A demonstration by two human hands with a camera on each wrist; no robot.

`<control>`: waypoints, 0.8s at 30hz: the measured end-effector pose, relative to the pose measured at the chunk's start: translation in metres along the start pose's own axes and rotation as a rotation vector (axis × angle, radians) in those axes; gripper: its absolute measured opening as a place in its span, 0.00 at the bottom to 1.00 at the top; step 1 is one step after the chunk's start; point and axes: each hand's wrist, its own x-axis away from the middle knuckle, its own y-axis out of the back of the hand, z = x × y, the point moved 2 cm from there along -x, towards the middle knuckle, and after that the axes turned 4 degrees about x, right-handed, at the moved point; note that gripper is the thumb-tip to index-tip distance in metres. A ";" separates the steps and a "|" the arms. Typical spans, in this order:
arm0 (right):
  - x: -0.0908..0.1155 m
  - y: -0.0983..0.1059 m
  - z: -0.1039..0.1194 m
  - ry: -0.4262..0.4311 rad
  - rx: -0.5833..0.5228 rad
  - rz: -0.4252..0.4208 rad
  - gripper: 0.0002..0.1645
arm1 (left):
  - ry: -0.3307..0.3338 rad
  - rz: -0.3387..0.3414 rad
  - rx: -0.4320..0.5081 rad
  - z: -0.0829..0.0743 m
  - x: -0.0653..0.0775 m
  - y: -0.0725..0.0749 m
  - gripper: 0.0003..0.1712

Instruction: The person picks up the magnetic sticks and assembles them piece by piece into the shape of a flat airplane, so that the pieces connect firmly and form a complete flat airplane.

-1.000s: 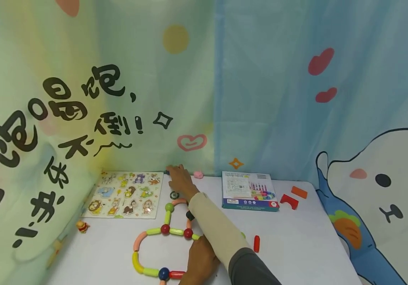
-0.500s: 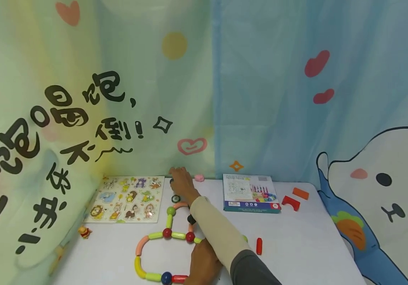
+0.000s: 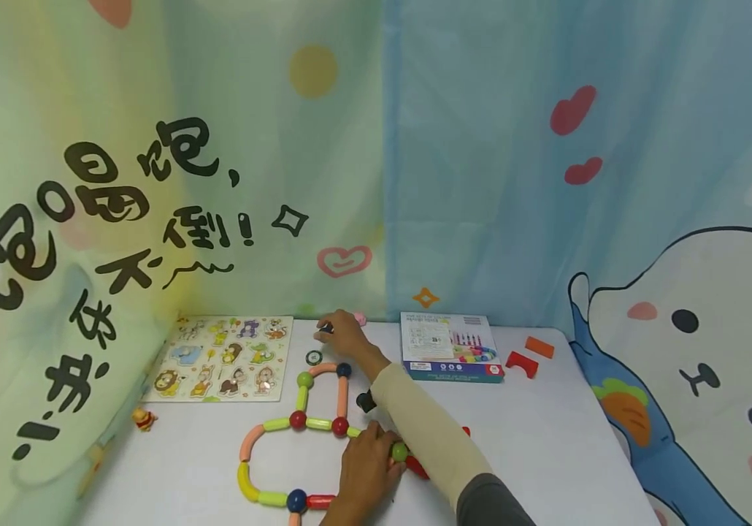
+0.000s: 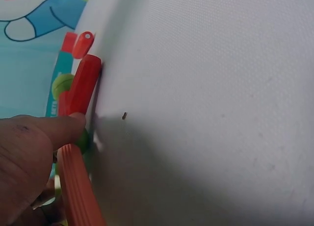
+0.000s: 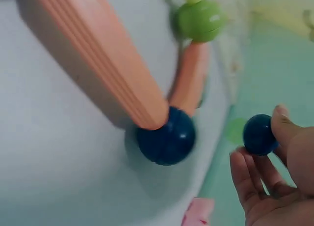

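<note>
In the head view my right hand (image 3: pixel 343 332) is at the back of the table, pinching a dark blue ball (image 5: pixel 260 134) between thumb and fingers. My left hand (image 3: pixel 366 467) lies on the front right part of a flat figure made of coloured rods and balls. In the left wrist view its thumb presses by a green ball (image 4: pixel 84 140), where a red rod (image 4: pixel 85 84) and an orange rod (image 4: pixel 78 187) meet; its other fingers are mostly hidden. A second blue ball (image 3: pixel 344 370) sits at the figure's top corner, joining an orange rod (image 3: pixel 342 398).
Behind the figure lies a small black wheel-like disc (image 3: pixel 313 357). An animal puzzle board (image 3: pixel 225 358) is at left, with a toy bear figure (image 3: pixel 143 418) near it. A toy box (image 3: pixel 451 347), a red arch block (image 3: pixel 522 364) and an orange block (image 3: pixel 539 347) are at right.
My right hand has drawn back slightly to the right with the blue ball, and its forearm has shifted right, uncovering the figure's top corner and a green ball. The left hand stays on the figure.
</note>
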 end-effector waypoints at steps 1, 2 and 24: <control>0.006 0.006 0.000 -0.003 -0.045 -0.015 0.17 | 0.002 0.008 0.009 0.000 -0.001 0.001 0.22; 0.013 0.014 0.001 -0.007 -0.087 -0.028 0.17 | 0.008 0.016 0.015 0.000 -0.001 0.002 0.21; 0.313 0.062 -0.044 -0.618 -0.167 -0.157 0.18 | 0.025 0.086 0.002 -0.005 -0.004 0.004 0.22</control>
